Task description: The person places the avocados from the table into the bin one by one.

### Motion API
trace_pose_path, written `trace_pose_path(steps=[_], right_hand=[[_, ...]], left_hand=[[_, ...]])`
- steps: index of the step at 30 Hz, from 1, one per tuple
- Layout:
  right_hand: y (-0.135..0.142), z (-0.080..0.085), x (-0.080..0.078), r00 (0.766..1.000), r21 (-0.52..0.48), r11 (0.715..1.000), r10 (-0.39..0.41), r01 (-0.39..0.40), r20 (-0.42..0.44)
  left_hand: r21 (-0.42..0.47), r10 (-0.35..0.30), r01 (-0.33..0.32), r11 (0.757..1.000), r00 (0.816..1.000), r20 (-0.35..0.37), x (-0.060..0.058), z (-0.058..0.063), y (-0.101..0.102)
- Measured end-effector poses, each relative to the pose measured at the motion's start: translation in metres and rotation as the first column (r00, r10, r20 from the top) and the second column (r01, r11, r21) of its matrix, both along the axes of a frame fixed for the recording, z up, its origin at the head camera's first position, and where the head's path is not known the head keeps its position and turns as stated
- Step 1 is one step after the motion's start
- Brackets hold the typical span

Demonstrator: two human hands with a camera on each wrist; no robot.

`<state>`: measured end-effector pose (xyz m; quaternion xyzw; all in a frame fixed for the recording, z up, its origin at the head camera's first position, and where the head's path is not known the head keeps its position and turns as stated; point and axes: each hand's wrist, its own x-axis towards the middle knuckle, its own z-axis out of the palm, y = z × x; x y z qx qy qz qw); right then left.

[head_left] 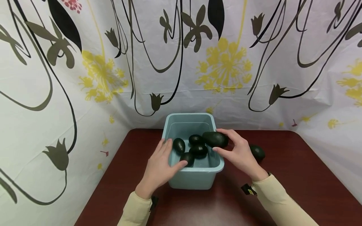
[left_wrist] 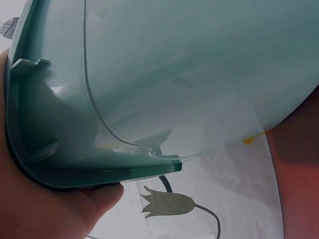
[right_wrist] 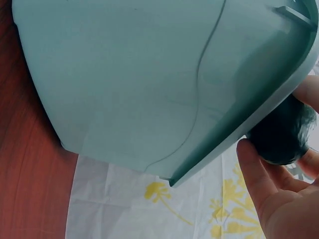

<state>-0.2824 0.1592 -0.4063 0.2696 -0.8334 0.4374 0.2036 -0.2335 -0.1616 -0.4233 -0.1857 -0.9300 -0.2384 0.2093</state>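
Observation:
A light blue plastic bin (head_left: 195, 179) stands on the table with several dark green avocados (head_left: 199, 151) in it. My right hand (head_left: 238, 153) grips a larger avocado (head_left: 215, 139) between thumb and fingers, over the bin's right rim. From below, the right wrist view shows that avocado (right_wrist: 281, 132) beside the rim in the fingers. My left hand (head_left: 159, 168) rests at the bin's left rim, fingers stretched out and thumb reaching over the front left corner. In the left wrist view the hand (left_wrist: 45, 209) touches the rim's outer corner.
Another avocado (head_left: 256, 153) lies on the dark red table (head_left: 113, 194), right of the bin and partly behind my right hand. A white floral cloth (head_left: 181, 78) hangs behind the table and along its sides.

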Motion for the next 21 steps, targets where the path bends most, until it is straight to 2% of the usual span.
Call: trace_pose_path(steps=[8, 21], right_hand=[[-0.0038, -0.0001, 0.0002, 1.000, -0.010, 1.000, 0.027, -0.027, 0.007], [-0.0095, 0.0016, -0.0026, 0.999, 0.079, 0.997, 0.010, -0.007, -0.039]], left_hand=[[-0.004, 0.008, -0.008, 1.000, 1.000, 0.012, 0.0005, -0.0010, 0.0004], [-0.011, -0.004, 0.004, 1.000, 1.000, -0.020, -0.0012, -0.0004, 0.0005]])
